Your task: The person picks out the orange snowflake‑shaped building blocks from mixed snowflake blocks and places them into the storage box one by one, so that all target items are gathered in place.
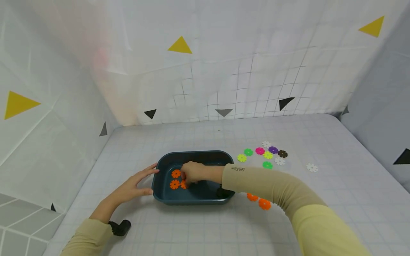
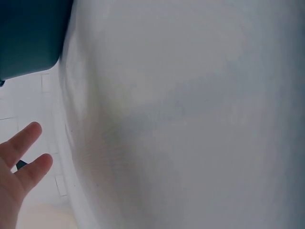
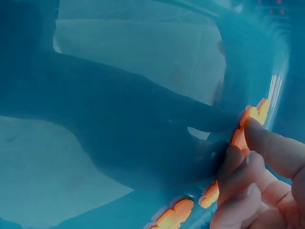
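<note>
A dark teal basin [image 1: 192, 202] stands on the table, with several orange notched plastic discs [image 1: 174, 184] lying on its floor at the left. My right hand [image 1: 193, 172] reaches down into it, fingers curled. In the right wrist view, the thumb and fingers pinch an orange disc [image 3: 240, 136] at the basin floor, and another orange disc [image 3: 174, 215] lies close by. My left hand [image 1: 134, 185] is at the basin's left end, fingers extended and fingertips at the rim. The left wrist view shows two spread fingers [image 2: 35, 169] of that hand and a corner of the basin.
Right of the basin lie loose notched discs: green [image 1: 248, 152], pink [image 1: 259, 151], purple [image 1: 273, 150], brown [image 1: 282, 154], yellow and white. Orange discs [image 1: 264, 204] lie near my right sleeve. A white disc [image 1: 312, 168] sits farther right. White sheeting [image 1: 205, 81] walls the table's back.
</note>
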`<state>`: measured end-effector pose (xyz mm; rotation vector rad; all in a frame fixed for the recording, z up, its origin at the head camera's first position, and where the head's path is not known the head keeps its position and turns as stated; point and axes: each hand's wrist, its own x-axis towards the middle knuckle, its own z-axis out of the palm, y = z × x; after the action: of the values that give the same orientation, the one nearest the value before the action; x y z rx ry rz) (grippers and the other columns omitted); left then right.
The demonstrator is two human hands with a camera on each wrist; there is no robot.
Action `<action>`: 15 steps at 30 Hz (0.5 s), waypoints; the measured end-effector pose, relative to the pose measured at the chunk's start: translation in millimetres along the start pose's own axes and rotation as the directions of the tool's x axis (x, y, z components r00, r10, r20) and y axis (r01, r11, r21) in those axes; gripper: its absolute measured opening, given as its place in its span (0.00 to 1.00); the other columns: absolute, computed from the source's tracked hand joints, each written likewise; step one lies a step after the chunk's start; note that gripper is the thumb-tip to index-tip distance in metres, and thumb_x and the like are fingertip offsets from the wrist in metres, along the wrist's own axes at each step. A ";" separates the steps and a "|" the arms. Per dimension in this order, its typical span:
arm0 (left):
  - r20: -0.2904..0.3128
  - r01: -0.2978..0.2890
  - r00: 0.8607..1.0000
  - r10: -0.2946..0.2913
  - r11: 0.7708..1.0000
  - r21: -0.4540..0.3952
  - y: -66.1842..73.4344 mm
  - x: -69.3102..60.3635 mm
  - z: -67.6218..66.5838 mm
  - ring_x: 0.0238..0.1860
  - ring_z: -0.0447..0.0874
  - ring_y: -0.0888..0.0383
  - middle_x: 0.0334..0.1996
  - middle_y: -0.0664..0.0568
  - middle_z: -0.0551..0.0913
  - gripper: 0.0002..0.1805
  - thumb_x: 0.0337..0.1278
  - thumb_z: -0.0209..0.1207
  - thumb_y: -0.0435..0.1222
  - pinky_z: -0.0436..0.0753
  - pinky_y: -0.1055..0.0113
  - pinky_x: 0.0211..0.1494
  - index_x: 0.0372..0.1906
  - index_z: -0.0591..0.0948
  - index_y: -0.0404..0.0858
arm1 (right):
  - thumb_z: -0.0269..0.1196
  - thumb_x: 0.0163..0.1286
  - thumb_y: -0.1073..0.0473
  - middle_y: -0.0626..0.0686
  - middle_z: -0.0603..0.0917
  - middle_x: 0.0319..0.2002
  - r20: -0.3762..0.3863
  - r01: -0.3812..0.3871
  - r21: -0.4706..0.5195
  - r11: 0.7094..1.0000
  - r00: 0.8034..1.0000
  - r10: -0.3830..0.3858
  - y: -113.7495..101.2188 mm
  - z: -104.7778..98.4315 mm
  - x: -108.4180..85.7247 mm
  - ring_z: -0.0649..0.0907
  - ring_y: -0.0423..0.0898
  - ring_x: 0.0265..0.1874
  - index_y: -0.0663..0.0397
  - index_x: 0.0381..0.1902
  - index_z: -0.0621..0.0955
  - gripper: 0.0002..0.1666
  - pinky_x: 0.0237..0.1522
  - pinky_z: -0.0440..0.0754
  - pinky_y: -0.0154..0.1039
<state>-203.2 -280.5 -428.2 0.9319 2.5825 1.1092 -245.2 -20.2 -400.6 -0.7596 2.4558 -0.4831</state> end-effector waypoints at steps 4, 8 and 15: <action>-0.004 0.013 1.000 -0.013 1.000 0.011 0.0 0.6 0.7 0.68 0.50 0.36 0.71 0.44 0.53 0.34 0.51 0.63 0.38 0.55 0.31 0.58 0.65 0.65 0.44 | 0.67 0.56 0.57 0.46 0.80 0.36 0.003 0.000 -0.036 0.999 1.000 0.000 0.1 -8.1 -1.9 0.74 0.41 0.12 0.50 0.40 0.81 0.12 0.16 0.73 0.30; -0.007 0.022 1.000 -0.022 1.000 0.005 -0.1 0.8 1.8 0.68 0.50 0.36 0.71 0.44 0.53 0.34 0.50 0.63 0.38 0.54 0.31 0.58 0.65 0.65 0.45 | 0.65 0.59 0.56 0.49 0.80 0.38 -0.015 -0.005 -0.019 1.000 1.000 0.005 0.6 -30.0 -10.7 0.80 0.49 0.19 0.52 0.43 0.80 0.14 0.18 0.73 0.31; -0.014 0.017 1.000 -0.017 1.000 0.010 -1.2 0.8 1.2 0.67 0.50 0.35 0.71 0.44 0.53 0.34 0.50 0.63 0.37 0.55 0.30 0.58 0.65 0.65 0.43 | 0.62 0.62 0.59 0.54 0.81 0.26 -0.067 0.035 0.100 0.994 0.997 -0.028 10.0 -77.7 -42.2 0.77 0.48 0.15 0.55 0.45 0.79 0.13 0.17 0.73 0.34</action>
<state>-204.0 -280.0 -429.8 0.9057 2.6050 1.1029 -263.8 26.8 -327.3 -0.7529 2.4613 -0.6495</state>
